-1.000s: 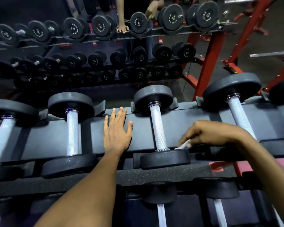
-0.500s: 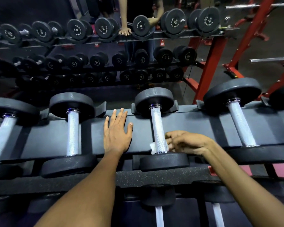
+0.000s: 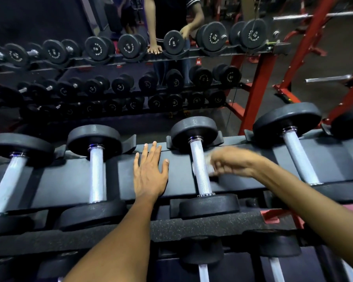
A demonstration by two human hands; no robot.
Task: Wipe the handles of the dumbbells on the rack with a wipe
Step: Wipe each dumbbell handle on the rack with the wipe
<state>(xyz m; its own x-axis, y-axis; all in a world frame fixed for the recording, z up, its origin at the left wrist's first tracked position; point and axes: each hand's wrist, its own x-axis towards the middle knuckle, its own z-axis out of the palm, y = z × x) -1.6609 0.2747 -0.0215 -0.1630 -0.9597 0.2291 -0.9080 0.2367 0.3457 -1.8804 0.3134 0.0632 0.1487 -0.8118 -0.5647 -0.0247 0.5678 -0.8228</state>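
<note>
Rack (image 3: 69,180) top: four dumbbells, two hands, one wipe (image 3: 209,168).

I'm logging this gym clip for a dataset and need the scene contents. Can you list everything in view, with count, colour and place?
Near-rack dumbbells: four handles showing on the top tier, black heads, silver handles; more on the tier below.
Near rack: one, dark grey, across the foreground.
Mirror: one, behind the rack, reflecting rows of black dumbbells and the person.
Red frames: several, right side.
Wipe: one, white, against the third handle from the left; blurred.
Left hand: flat on the rack, between the second and third handles.
Right hand: holds the wipe at the third handle; motion-blurred.
</note>
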